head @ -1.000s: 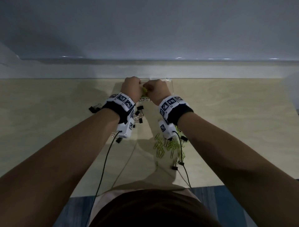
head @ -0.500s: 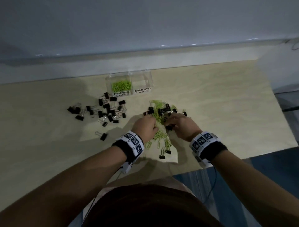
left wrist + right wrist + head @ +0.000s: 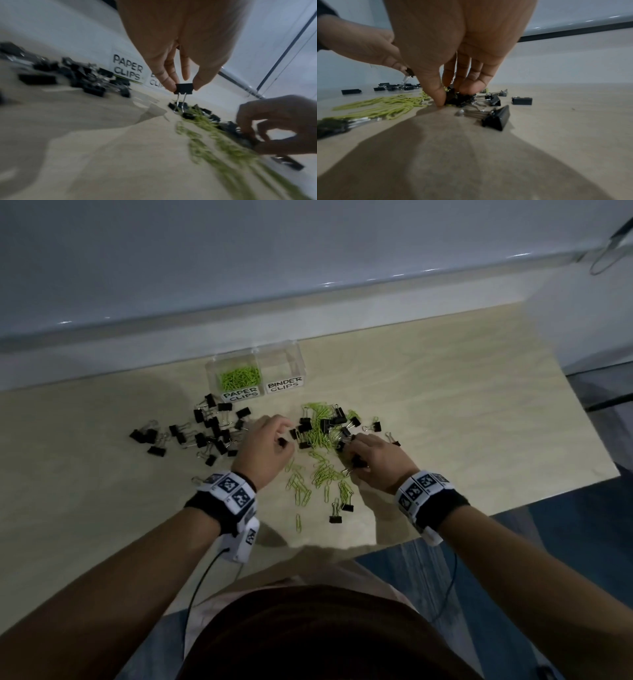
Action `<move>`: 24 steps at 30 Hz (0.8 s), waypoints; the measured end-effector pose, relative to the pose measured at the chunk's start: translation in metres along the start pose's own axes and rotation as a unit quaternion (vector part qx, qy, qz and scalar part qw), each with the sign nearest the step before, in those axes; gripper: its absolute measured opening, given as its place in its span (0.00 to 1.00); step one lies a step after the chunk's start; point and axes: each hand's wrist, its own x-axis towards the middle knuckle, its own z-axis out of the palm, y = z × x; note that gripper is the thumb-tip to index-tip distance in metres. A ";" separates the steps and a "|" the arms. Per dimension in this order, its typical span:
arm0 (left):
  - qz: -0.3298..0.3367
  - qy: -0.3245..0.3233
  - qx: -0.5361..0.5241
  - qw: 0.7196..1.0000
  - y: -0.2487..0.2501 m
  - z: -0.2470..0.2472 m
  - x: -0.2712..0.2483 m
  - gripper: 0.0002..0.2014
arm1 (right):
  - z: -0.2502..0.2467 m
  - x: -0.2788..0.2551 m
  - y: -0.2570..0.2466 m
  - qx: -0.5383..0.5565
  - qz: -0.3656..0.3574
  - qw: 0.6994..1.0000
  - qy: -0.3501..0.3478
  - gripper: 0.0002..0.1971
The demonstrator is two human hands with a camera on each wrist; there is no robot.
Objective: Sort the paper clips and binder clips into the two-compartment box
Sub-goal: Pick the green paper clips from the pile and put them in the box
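The left hand point(image 3: 181, 44) pinches one black binder clip point(image 3: 184, 88) by its body between thumb and fingertip, wire handles hanging down, lifted clear of the bench point(image 3: 462, 405). The right hand point(image 3: 375, 462) is curled down into the mixed heap point(image 3: 322, 433) of green paper clips and black binder clips, thumb and fingers closing on a cluster of binder clips point(image 3: 458, 98) at its right edge.

The clear box point(image 3: 255, 374) stands at the far side; its left compartment holds paper clips, while the right one, labelled for binder clips, looks empty. A separate group of binder clips point(image 3: 205, 431) lies to the left.

The likely risk is that paper clips snag on the wire handles in the right-hand bunch and ride into the wrong compartment. A slim two-finger pinch could also slip, dropping the clip back into the heap.
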 end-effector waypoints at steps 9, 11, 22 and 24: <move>0.088 -0.116 0.162 0.976 -0.008 0.001 0.026 0.20 | -0.008 -0.019 0.014 0.019 0.047 0.998 0.024 0.03; 0.101 -0.155 0.162 0.969 -0.001 0.006 0.031 0.23 | -0.014 -0.023 0.024 0.051 0.098 0.992 0.065 0.05; 0.138 -0.133 0.135 0.972 0.008 0.006 0.029 0.19 | -0.018 -0.009 0.010 0.070 0.145 0.980 0.118 0.02; 0.169 -0.132 0.119 0.969 0.011 0.006 0.015 0.13 | -0.012 -0.012 -0.010 0.090 0.103 0.989 0.056 0.02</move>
